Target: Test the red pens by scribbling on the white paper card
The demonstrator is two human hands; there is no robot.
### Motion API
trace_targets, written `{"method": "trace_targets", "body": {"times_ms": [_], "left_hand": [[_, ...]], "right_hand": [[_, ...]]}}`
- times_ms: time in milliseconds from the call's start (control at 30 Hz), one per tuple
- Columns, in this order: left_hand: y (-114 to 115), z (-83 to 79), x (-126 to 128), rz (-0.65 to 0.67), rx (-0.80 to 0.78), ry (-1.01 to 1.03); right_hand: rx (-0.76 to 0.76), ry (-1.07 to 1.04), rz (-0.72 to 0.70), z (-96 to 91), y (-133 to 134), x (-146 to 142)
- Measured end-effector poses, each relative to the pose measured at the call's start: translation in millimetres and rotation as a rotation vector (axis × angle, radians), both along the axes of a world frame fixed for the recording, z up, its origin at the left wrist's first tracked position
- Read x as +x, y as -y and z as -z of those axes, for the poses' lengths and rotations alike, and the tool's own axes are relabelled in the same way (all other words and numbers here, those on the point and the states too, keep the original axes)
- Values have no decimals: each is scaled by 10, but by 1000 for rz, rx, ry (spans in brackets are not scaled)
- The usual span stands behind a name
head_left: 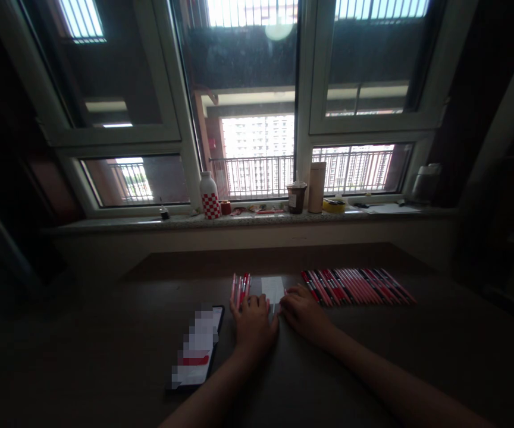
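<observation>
A small whitish, see-through plastic sleeve (272,286) lies on the dark table between my hands. My left hand (254,324) is bent over its left and lower edge, thumb and fingers closed on it. Pink shows at the left fingertips, perhaps a pen tip. Just beyond those fingers lies a small group of pink and red pens (241,286), partly covered by the hand. My right hand (307,312) closes its curled fingers at the sleeve's right edge. To its right, a long row of pens (355,286) in pink, red and black lies side by side.
A phone (198,348) with a lit, blurred screen lies left of my left forearm. Along the windowsill (176,223) stand a checkered bottle (210,196), a drink cup (296,198), a tan flask (316,188) and a yellow tape roll (334,206).
</observation>
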State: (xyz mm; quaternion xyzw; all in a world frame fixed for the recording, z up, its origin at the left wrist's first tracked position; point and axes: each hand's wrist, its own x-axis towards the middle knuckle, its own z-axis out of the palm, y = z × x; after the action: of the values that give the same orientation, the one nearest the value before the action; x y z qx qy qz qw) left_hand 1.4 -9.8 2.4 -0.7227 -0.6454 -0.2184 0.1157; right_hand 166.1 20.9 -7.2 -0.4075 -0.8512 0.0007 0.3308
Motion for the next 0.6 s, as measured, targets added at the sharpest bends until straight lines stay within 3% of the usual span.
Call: {"method": "trace_targets", "body": {"times_ms": [600], "left_hand": [[-8,-12,-8,59,23,43]], "right_hand": [[26,-118,73,-25,-21,37]]}}
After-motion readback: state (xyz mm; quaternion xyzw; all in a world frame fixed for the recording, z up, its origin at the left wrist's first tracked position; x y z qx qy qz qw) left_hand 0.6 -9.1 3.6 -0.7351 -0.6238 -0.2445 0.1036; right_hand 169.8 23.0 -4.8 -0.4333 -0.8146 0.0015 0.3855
